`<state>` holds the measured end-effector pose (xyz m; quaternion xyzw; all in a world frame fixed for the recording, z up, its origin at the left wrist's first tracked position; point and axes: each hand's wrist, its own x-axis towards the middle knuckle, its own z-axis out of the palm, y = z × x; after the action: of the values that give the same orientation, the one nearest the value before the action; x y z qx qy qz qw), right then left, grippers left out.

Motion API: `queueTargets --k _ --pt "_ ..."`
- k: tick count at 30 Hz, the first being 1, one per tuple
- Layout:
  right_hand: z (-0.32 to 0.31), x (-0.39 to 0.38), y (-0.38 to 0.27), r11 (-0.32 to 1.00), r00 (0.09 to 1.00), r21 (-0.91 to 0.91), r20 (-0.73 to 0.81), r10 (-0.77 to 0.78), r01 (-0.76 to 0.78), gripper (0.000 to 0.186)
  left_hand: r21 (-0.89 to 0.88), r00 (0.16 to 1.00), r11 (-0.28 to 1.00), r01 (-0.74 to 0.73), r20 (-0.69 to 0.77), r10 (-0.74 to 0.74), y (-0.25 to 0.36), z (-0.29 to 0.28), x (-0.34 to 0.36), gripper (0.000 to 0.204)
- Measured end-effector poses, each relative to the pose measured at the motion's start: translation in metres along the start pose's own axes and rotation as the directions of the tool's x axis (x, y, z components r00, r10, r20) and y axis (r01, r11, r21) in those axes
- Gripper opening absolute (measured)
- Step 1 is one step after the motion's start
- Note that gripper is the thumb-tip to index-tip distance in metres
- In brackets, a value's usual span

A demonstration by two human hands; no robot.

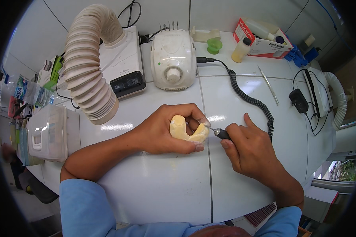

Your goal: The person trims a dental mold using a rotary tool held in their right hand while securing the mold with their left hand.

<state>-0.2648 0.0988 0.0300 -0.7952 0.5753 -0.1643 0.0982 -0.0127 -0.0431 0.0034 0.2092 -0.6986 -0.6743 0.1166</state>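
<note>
A pale yellow, U-shaped dental cast (178,132) is held over the tiled table by my left hand (165,128), its fingers curled behind the cast and its thumb along the near side. My right hand (249,148) grips a dark rotary handpiece (222,133) between thumb and fingers, with one finger lifted away. The handpiece's thin metal bit points left and meets, or nearly meets, the right end of the cast. A coiled black cord (251,100) runs from the white control box (173,59) toward my right hand. Part of the cast is hidden by my fingers.
A ribbed suction hose (87,67) hangs at the left above a lidded plastic box (53,132). Toward the back right are a green cup (214,45), a small bottle (241,50), a carton (265,47) and a slim knife-like tool (268,85). A black adapter (298,100) lies far right.
</note>
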Motion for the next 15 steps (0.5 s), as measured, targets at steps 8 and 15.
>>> queueTargets --k 8,15 --pt "0.0017 0.0002 -0.0004 1.0 1.0 0.0 -0.021 -0.013 0.013 0.021 -0.006 1.0 1.0 -0.003 0.004 0.003 0.001 0.0002 0.0005 0.052" --pt "0.0022 -0.0004 -0.0007 1.0 1.0 -0.001 -0.016 -0.015 0.015 0.022 -0.007 1.0 1.0 0.002 0.003 -0.002 0.0002 0.0005 0.0003 0.053"
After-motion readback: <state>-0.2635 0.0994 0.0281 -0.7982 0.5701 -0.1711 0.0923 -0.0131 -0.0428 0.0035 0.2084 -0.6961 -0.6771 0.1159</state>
